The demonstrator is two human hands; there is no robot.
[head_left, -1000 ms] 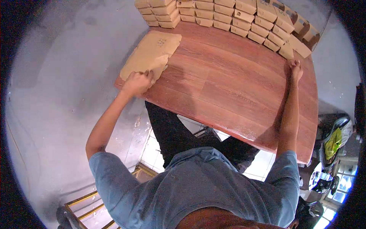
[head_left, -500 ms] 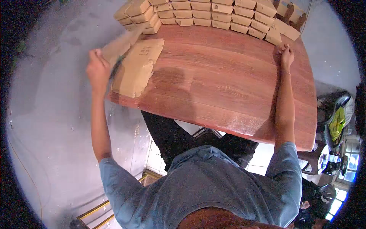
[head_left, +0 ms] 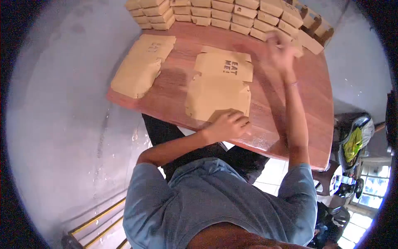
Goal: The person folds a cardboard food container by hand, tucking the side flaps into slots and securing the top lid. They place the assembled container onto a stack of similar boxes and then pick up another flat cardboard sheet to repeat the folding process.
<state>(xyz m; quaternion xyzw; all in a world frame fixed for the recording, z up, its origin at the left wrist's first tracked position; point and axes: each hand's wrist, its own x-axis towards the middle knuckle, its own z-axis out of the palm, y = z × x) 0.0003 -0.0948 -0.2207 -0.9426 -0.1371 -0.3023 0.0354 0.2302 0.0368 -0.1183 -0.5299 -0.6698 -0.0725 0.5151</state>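
A flat, unfolded cardboard box [head_left: 217,93] printed "EAT ME!" lies on the table in front of me. My left hand [head_left: 231,124] is at its near right corner, fingers curled and closed on the edge. Smeared by motion, my right hand [head_left: 284,54] is raised beyond the sheet's far right side, close to the stacked boxes; its fingers cannot be made out. To the left lie more flat box sheets [head_left: 134,68] at the table's edge, with the same kind of print.
Rows of folded cardboard boxes [head_left: 222,16] are stacked along the far edge of the wooden table [head_left: 304,141]. Open-sided cardboard pieces [head_left: 317,25] stand at the far right. A grey wall [head_left: 66,124] borders the left side. Chairs and a yellow-green bag [head_left: 353,144] are at the right.
My left hand has brought a cardboard sheet from the left side to the middle of the table. My right hand has shifted left and is moving.
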